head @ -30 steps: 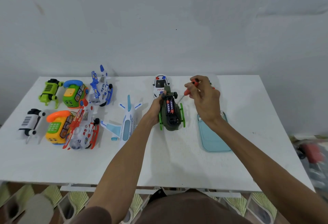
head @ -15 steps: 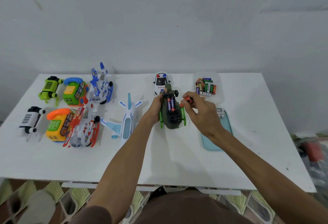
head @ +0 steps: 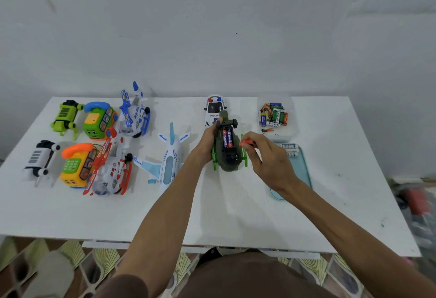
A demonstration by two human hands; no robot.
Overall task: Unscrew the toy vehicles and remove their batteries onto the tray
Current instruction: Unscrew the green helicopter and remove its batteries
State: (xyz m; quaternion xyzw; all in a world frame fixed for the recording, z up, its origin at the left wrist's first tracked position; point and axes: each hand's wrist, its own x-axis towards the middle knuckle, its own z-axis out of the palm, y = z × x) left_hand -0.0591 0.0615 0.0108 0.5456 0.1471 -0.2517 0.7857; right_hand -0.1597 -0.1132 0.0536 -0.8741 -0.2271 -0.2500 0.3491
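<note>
Right hand (head: 266, 156) is coming back from the far side of the desk (head: 236, 215) and is now sitting low against the right flank of the green helicopter (head: 228, 163). Its fingers are curling round and pinching an orange screwdriver (head: 246, 143); tip too small to make out. Left hand (head: 208, 141) is gripping the helicopter's left side near the tail, holding it belly-up at mid-desk. Two batteries (head: 227, 138) are lying side by side in the open bay.

Surroundings: police car (head: 214, 108) is standing just behind the helicopter. White airplane (head: 168, 163) is lying just left of the left wrist. Teal tray (head: 305, 170) is lying right of the right hand, partly hidden by the wrist, carrying loose cells (head: 289, 150) at its far end. Clear tub (head: 291, 130) of mixed cells is sitting behind the tray. Six more toys (head: 99, 119) are crowding the desk's left end.
</note>
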